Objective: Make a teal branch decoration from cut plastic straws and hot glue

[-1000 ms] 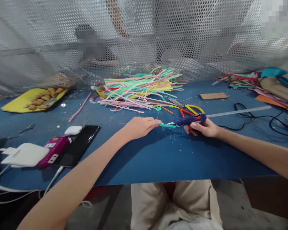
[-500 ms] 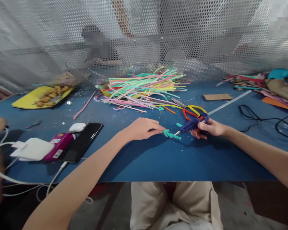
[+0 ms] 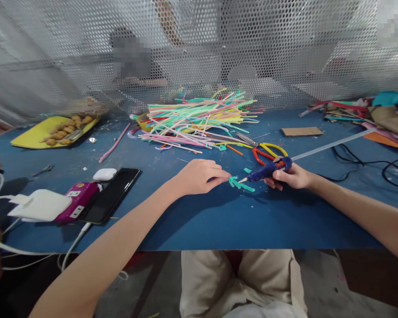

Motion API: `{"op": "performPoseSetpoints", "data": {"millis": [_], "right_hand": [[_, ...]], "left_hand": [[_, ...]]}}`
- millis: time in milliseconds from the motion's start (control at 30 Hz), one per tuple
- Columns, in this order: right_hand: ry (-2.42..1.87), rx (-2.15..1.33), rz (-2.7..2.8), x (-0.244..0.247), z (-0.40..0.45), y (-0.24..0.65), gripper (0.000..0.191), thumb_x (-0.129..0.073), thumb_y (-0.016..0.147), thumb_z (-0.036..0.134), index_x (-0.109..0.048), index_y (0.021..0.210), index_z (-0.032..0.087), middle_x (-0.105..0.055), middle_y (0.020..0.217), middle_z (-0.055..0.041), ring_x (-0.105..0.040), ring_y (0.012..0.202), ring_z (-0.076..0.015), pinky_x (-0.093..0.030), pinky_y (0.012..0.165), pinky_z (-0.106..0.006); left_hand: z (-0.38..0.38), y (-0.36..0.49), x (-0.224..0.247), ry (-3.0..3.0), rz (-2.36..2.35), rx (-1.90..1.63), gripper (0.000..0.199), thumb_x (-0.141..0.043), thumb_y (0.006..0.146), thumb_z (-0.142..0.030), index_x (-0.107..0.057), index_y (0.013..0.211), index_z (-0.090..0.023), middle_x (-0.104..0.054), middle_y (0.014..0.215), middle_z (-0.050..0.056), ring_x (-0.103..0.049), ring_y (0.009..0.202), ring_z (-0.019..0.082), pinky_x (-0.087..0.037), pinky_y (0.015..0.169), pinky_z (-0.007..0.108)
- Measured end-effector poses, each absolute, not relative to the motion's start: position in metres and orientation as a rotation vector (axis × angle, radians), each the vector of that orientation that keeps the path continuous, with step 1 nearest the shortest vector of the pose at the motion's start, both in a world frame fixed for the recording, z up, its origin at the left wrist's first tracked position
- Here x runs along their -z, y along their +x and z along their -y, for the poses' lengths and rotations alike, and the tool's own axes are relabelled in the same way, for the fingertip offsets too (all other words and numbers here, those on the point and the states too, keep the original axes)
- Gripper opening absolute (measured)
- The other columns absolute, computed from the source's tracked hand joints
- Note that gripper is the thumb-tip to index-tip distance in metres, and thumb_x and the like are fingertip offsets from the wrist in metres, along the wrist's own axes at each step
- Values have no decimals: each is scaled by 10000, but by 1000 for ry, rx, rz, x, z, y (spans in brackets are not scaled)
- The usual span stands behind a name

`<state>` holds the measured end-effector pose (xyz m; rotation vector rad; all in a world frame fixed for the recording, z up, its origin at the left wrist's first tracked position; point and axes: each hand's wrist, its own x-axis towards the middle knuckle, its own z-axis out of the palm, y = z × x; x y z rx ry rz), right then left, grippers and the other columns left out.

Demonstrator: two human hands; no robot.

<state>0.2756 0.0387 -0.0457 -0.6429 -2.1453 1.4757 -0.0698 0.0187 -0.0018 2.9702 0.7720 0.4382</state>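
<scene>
My right hand (image 3: pixel 290 177) grips a blue glue gun (image 3: pixel 267 170), its metal tip pointing left and down at small teal straw pieces (image 3: pixel 240 184) lying on the blue table (image 3: pixel 219 216). A long clear glue stick (image 3: pixel 331 144) sticks out of the gun's back toward the right. My left hand (image 3: pixel 200 176) rests on the table with its fingertips pinching the left end of the teal pieces. A separate short teal bit (image 3: pixel 247 170) lies just above them.
A pile of coloured straws (image 3: pixel 199 117) lies behind, with red-and-yellow scissors (image 3: pixel 265 152) beside it. At left are a black phone (image 3: pixel 111 194), a pink device (image 3: pixel 76 205), a white charger (image 3: pixel 41 205) and a yellow tray (image 3: pixel 29 137). Black cable (image 3: pixel 368 165), cardboard (image 3: pixel 301 131) and a perforated metal screen (image 3: pixel 199 48) stand at the right and back.
The glue gun's tip has dropped from level to angled down at the teal pieces, which have shifted slightly right and nearer. My left fingertips stay on them.
</scene>
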Motion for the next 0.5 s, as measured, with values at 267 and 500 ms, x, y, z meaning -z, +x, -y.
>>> {"op": "performPoseSetpoints", "data": {"millis": [267, 500], "right_hand": [[-696, -1431, 2141, 44, -37, 274, 581, -535, 958, 673, -594, 703, 156, -610, 640, -43, -525, 463, -98, -455, 445, -232], [-675, -1477, 2125, 46, -39, 277, 563, -538, 971, 645, -580, 699, 154, -596, 636, -37, -542, 470, -101, -459, 438, -229]], "left_hand": [[-17, -67, 2, 2945, -780, -428, 344, -437, 1064, -341, -763, 1140, -261, -783, 936, 17, -667, 818, 158, -463, 714, 294], [-18, -67, 2, 2965, -783, -415, 345, -432, 1072, -346, -754, 1156, -253, -785, 953, 24, -656, 818, 165, -453, 740, 292]]}}
